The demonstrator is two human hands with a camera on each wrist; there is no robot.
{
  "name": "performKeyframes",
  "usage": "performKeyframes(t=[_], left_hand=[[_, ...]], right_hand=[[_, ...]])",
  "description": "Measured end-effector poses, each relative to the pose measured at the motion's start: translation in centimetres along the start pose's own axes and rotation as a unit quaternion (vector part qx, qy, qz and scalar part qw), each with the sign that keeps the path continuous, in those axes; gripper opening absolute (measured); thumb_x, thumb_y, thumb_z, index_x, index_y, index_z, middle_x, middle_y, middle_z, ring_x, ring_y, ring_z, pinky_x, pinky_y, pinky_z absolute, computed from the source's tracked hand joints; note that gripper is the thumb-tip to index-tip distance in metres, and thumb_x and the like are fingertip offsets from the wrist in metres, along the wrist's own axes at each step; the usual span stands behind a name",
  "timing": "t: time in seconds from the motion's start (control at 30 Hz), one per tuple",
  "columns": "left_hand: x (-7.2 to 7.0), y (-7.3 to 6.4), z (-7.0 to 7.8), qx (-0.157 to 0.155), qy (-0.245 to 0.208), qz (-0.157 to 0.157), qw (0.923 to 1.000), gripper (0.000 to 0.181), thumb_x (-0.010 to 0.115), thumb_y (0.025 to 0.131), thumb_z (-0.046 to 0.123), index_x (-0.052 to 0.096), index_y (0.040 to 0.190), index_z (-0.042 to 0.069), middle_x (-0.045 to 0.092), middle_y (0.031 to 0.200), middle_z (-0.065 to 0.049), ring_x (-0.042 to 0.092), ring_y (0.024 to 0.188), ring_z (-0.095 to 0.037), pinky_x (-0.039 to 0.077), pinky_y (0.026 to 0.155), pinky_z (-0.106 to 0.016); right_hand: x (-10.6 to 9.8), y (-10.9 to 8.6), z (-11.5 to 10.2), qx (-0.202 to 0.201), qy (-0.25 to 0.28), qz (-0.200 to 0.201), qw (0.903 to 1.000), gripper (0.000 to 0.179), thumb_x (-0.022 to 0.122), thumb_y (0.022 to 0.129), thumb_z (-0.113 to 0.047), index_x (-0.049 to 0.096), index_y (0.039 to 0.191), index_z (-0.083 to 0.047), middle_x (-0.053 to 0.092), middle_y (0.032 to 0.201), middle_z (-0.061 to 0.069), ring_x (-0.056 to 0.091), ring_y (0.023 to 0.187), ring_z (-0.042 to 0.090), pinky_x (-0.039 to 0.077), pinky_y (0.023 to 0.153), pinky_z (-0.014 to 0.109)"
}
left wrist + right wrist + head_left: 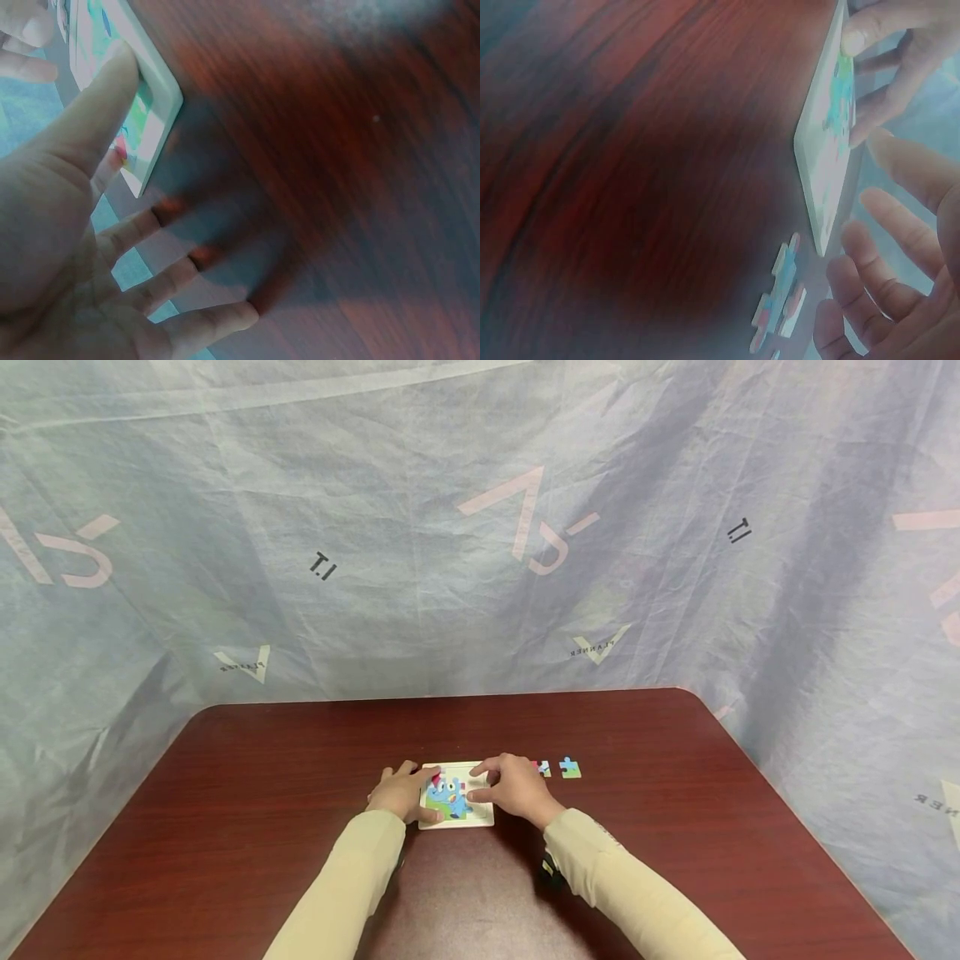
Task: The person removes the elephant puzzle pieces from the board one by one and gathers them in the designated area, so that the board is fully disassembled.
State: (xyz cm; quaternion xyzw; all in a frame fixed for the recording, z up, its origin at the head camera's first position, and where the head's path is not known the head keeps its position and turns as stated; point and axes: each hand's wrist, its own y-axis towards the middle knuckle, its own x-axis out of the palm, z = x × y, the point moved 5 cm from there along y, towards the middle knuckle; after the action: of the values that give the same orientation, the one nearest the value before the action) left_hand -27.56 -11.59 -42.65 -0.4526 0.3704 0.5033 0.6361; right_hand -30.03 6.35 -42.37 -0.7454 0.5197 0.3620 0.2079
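A small jigsaw board [456,826] with a pale frame lies flat on the table, partly filled with pieces that show a blue cartoon animal [456,807]. My left hand [395,793] rests at its left side; the thumb [118,71] presses on the board's near corner and the other fingers spread beyond the edge. Above the board's right part is my right hand [519,789], thumb and forefinger apart. Nothing shows between its fingers [892,210] in the right wrist view. Beside the board, loose jigsaw pieces [780,289] lie near that hand.
One blue-and-green piece [570,768] lies right of the board, and another piece [544,769] is partly covered by the right hand. The dark red wooden table [300,752] has rounded far corners. A grey printed cloth [420,568] hangs behind and around it.
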Motion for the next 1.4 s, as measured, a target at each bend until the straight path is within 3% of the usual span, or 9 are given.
performKeyframes(t=[0.23,0.67,0.97,1.4], left_hand=[[-0.3,-0.2,0.0,-0.005,-0.007,-0.008,0.9999,0.075,0.086,0.083,0.031,0.053,0.149,0.018,0.045,0.149,-0.02,0.042,0.132,-0.045,0.046,0.093,-0.07],[-1.0,-1.0,0.7,0.012,0.002,-0.006,0.9999,0.073,0.085,0.085,0.03,0.053,0.149,0.016,0.045,0.148,-0.021,0.043,0.129,-0.046,0.048,0.092,-0.069],[-0.8,-0.8,0.5,0.008,-0.001,-0.005,1.0,0.073,0.085,0.085,0.031,0.054,0.149,0.016,0.046,0.148,-0.021,0.043,0.129,-0.046,0.048,0.091,-0.069],[-0.5,-0.5,0.3,0.002,0.0,-0.006,1.0,0.073,0.085,0.085,0.031,0.053,0.149,0.017,0.045,0.148,-0.021,0.044,0.129,-0.046,0.048,0.091,-0.069]], right_hand=[[0.9,0.5,-0.2,0.006,-0.025,-0.004,0.9996,0.027,0.089,0.08,-0.024,0.08,0.102,-0.011,0.061,0.079,-0.001,0.051,0.068,0.013,0.042,0.055,0.028],[1.7,0.9,-0.9,-0.001,-0.089,-0.008,0.996,0.023,0.089,0.08,-0.028,0.081,0.098,-0.016,0.062,0.086,0.002,0.056,0.076,0.015,0.044,0.057,0.029],[1.8,1.2,-1.1,-0.018,-0.07,-0.021,0.9971,0.022,0.09,0.078,-0.019,0.079,0.095,-0.012,0.06,0.088,0.004,0.054,0.082,0.018,0.045,0.062,0.032],[1.7,1.2,-1.6,-0.045,-0.07,-0.008,0.9965,0.021,0.091,0.076,-0.014,0.074,0.088,-0.012,0.059,0.087,0.003,0.053,0.084,0.02,0.046,0.067,0.035]])
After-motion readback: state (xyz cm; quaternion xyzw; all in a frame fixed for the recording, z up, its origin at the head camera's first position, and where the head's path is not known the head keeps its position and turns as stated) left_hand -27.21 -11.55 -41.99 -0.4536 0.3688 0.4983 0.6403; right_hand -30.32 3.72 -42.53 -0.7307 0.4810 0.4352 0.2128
